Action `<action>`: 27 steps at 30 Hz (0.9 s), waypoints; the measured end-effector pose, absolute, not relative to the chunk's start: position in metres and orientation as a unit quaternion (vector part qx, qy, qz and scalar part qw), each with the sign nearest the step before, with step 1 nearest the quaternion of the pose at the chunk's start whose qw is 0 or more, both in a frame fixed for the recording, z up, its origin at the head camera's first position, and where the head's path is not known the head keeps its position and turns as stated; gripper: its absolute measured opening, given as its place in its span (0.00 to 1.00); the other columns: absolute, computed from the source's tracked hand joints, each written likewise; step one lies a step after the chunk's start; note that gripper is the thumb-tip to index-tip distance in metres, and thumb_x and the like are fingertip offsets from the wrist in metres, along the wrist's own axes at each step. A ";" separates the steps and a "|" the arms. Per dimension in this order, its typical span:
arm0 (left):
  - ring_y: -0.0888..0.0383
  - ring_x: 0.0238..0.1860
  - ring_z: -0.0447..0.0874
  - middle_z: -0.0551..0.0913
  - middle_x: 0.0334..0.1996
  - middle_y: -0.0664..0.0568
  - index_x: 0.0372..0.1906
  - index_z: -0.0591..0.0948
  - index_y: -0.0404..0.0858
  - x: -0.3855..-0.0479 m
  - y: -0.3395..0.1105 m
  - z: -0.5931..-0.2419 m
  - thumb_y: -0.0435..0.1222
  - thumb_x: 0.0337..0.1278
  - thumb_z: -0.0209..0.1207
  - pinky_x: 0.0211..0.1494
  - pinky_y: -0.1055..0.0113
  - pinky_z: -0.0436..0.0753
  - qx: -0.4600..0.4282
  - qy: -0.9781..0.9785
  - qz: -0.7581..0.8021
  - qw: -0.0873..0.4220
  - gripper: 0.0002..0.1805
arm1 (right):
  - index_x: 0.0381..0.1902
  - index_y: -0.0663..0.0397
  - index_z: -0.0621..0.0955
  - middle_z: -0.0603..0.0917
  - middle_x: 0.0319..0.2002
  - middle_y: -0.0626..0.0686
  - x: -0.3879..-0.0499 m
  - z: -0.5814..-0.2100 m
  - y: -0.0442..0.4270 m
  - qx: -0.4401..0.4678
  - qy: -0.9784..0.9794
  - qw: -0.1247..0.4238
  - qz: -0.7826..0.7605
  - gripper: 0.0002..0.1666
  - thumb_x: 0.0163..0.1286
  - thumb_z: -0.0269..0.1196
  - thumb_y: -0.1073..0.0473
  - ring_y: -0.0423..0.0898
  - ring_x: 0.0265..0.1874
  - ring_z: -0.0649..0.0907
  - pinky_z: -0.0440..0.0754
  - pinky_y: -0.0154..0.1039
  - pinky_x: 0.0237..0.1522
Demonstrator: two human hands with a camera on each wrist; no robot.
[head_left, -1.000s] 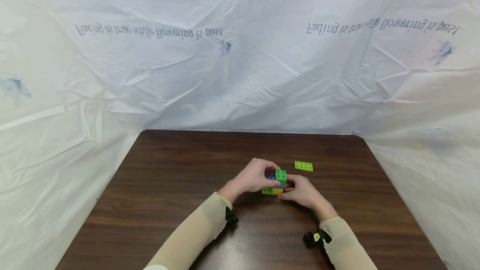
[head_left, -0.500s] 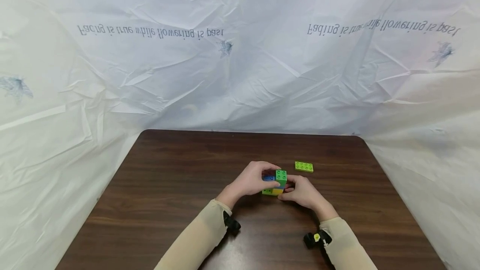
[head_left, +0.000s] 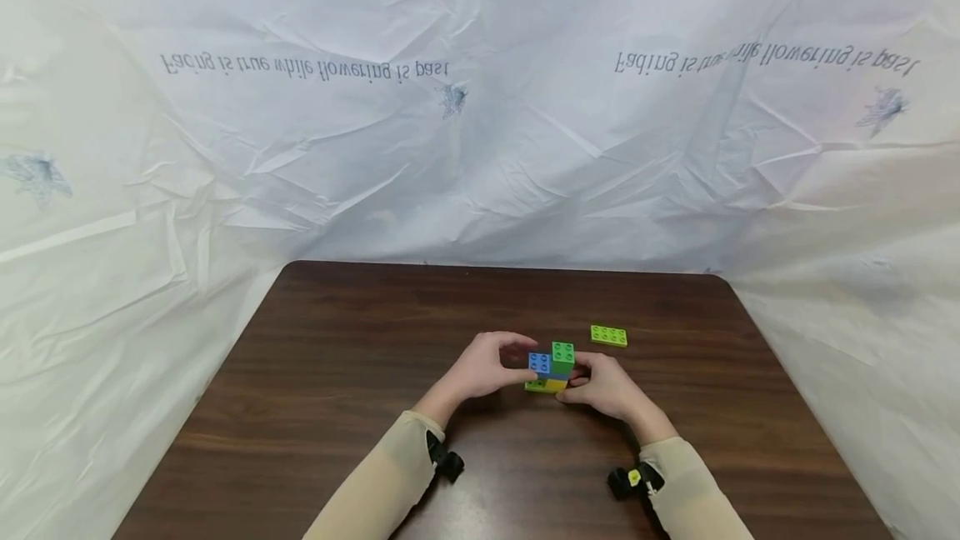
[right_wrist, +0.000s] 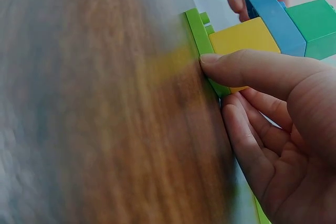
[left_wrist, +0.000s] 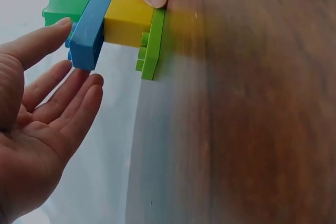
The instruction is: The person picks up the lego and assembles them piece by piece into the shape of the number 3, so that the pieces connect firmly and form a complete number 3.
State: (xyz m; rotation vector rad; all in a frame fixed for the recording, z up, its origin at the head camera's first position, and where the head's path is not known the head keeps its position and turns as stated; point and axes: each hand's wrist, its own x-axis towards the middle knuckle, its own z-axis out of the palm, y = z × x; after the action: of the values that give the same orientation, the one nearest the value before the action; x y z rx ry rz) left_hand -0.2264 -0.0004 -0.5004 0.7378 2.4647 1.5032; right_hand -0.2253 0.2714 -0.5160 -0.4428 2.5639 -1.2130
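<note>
A stack of toy building bricks stands on the table right of its middle. From bottom to top it has a thin lime-green plate (left_wrist: 153,51), a yellow brick (left_wrist: 128,20), a blue brick (left_wrist: 89,34) and a green brick (head_left: 562,357). The blue brick overhangs to the left, with bare studs on top. My right hand (head_left: 606,387) pinches the stack low on its right side, thumb against the lime-green plate and yellow brick. Around the blue brick's left end, my left hand (head_left: 480,371) has its thumb and fingers spread; whether they touch it I cannot tell.
A loose lime-green plate (head_left: 608,336) lies behind the right hand on the dark wooden table (head_left: 360,332). White printed sheeting (head_left: 480,148) hangs behind the table and along its sides. Each wrist bears a small black camera.
My left hand has let go of the upper bricks and drawn back to the left, uncovering the blue brick's studs. The right hand keeps its hold, and the stack stays in place.
</note>
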 end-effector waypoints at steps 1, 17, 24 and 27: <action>0.63 0.52 0.87 0.87 0.57 0.58 0.65 0.86 0.42 -0.226 -0.001 -0.501 0.43 0.63 0.77 0.55 0.65 0.85 0.243 0.826 0.503 0.082 0.27 | 0.55 0.53 0.87 0.88 0.44 0.48 -0.225 -0.516 0.271 -0.154 0.884 0.135 -0.419 0.25 0.62 0.82 0.56 0.45 0.45 0.87 0.87 0.49 0.50; 0.60 0.46 0.89 0.90 0.45 0.56 0.56 0.90 0.41 -0.231 -0.003 -0.502 0.39 0.59 0.79 0.52 0.65 0.86 0.227 0.829 0.505 0.082 0.21 | 0.55 0.54 0.87 0.88 0.44 0.49 -0.228 -0.515 0.272 -0.155 0.880 0.135 -0.427 0.25 0.62 0.82 0.58 0.46 0.45 0.86 0.87 0.49 0.50; 0.61 0.45 0.88 0.90 0.44 0.56 0.54 0.90 0.42 -0.230 -0.002 -0.503 0.40 0.59 0.79 0.52 0.65 0.86 0.217 0.837 0.496 0.080 0.19 | 0.56 0.55 0.87 0.88 0.45 0.50 -0.226 -0.515 0.272 -0.156 0.877 0.140 -0.432 0.25 0.62 0.82 0.59 0.48 0.47 0.87 0.88 0.47 0.50; 0.62 0.45 0.88 0.90 0.44 0.57 0.54 0.90 0.42 -0.229 -0.002 -0.503 0.40 0.59 0.79 0.52 0.64 0.86 0.214 0.837 0.496 0.081 0.19 | 0.56 0.57 0.87 0.88 0.46 0.51 -0.225 -0.516 0.272 -0.159 0.875 0.141 -0.435 0.26 0.62 0.82 0.59 0.50 0.48 0.88 0.88 0.47 0.51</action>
State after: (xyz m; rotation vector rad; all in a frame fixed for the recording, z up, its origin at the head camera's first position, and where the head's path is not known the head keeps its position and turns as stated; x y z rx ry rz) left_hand -0.2289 -0.0016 -0.5028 0.6397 2.5035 1.4835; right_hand -0.2249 0.2716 -0.5159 -0.4596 2.5275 -1.2561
